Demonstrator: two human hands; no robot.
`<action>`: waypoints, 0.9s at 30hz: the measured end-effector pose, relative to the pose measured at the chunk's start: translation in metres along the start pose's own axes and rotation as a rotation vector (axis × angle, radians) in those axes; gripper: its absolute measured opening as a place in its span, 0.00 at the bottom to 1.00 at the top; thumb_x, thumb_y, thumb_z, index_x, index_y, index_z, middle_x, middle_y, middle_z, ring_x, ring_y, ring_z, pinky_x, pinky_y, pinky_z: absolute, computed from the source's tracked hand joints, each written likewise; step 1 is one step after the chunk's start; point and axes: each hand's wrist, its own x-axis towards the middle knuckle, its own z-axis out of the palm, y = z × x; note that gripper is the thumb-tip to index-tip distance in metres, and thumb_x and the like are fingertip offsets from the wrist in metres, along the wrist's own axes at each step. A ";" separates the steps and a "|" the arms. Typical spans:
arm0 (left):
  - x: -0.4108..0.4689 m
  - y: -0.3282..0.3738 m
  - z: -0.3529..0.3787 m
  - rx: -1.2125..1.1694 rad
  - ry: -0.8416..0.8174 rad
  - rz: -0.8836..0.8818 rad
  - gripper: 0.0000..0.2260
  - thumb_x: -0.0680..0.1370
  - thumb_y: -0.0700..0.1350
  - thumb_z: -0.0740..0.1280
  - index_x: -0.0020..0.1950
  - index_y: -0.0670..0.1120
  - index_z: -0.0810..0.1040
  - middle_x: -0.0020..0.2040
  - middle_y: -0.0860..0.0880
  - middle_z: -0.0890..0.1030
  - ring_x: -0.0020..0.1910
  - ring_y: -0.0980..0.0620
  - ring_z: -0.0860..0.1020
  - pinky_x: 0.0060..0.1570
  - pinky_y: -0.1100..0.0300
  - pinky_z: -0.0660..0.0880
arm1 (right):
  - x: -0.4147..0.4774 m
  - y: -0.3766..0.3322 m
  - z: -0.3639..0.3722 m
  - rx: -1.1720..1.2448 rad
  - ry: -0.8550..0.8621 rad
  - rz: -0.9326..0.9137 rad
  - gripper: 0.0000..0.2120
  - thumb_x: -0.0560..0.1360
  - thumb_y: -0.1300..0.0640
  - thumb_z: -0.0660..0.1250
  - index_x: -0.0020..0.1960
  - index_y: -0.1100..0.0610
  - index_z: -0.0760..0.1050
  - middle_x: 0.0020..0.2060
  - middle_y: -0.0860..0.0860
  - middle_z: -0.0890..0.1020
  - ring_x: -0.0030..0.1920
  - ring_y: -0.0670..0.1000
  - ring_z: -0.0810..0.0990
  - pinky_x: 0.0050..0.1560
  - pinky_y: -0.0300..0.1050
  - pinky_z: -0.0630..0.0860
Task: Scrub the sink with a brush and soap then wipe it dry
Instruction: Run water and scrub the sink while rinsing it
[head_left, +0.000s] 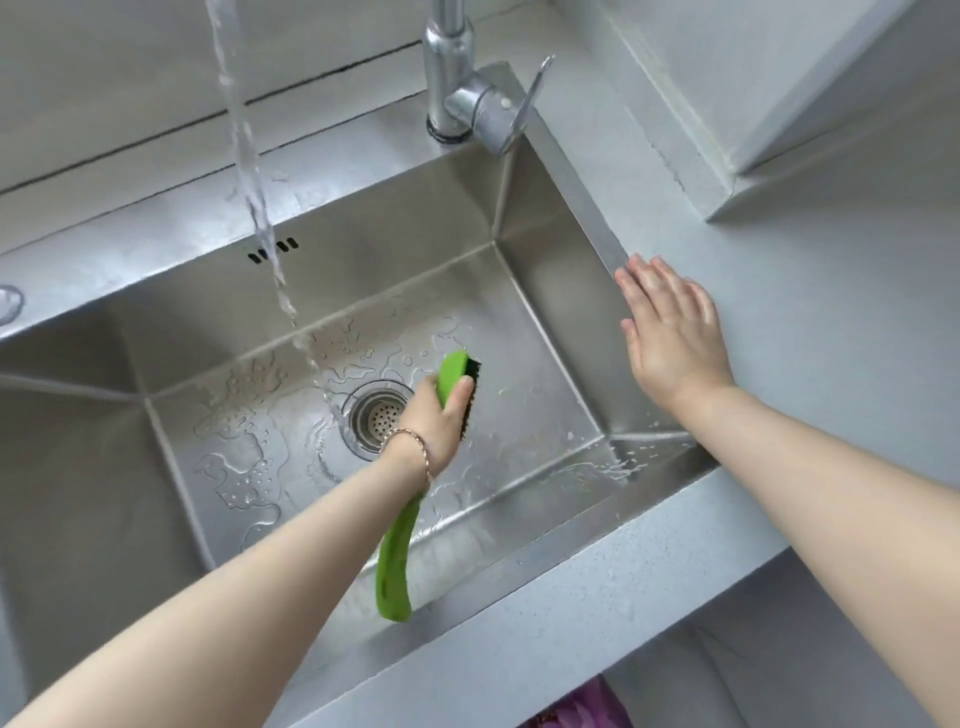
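Currently, item 1: brush (397, 561), green, long-handled, dark bristles. It is inside the sink (363, 270), with the bristle head low over the wet floor just right of the drain strainer (376, 418); whether the bristles touch the steel cannot be told. Its long axis runs from the near front wall, where the handle tip lies, away toward the back right corner.

Item 2: left hand (434, 421), wearing a bracelet (415, 447). Its fingers and thumb are clamped round the brush neck close to the head, so most of the handle trails back under the wrist. This is the nearer hand to the work, and the unscrubbed right floor lies just beyond the bristles.

Item 3: right hand (675, 338). The fingers are straight and slightly apart, holding nothing, over the sink's right rim and the grey counter (805, 338).

Item 4: faucet (457, 88). Its water stream (260, 208) lands left of the strainer.

Judged stage: scrubbing; no soap or cloth is visible, and drying is not yet begun.
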 end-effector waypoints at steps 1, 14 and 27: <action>-0.004 0.003 -0.013 -0.146 0.056 -0.083 0.22 0.80 0.56 0.55 0.66 0.42 0.66 0.49 0.41 0.77 0.44 0.42 0.78 0.42 0.56 0.74 | 0.001 0.000 -0.001 -0.010 -0.010 0.004 0.25 0.74 0.55 0.52 0.68 0.61 0.70 0.67 0.57 0.73 0.67 0.60 0.72 0.64 0.51 0.56; -0.041 0.010 -0.065 -0.884 0.475 -0.291 0.15 0.80 0.50 0.52 0.38 0.44 0.68 0.34 0.43 0.75 0.30 0.47 0.74 0.32 0.58 0.74 | 0.001 -0.003 -0.004 0.028 -0.056 0.025 0.26 0.73 0.54 0.51 0.67 0.62 0.71 0.66 0.58 0.73 0.67 0.60 0.72 0.64 0.54 0.58; -0.038 0.012 -0.076 -0.298 0.593 -0.001 0.12 0.78 0.51 0.61 0.53 0.44 0.63 0.38 0.46 0.74 0.35 0.47 0.75 0.33 0.59 0.69 | 0.000 -0.006 -0.007 0.033 -0.099 0.037 0.27 0.72 0.53 0.50 0.67 0.62 0.71 0.66 0.58 0.73 0.67 0.59 0.72 0.64 0.55 0.62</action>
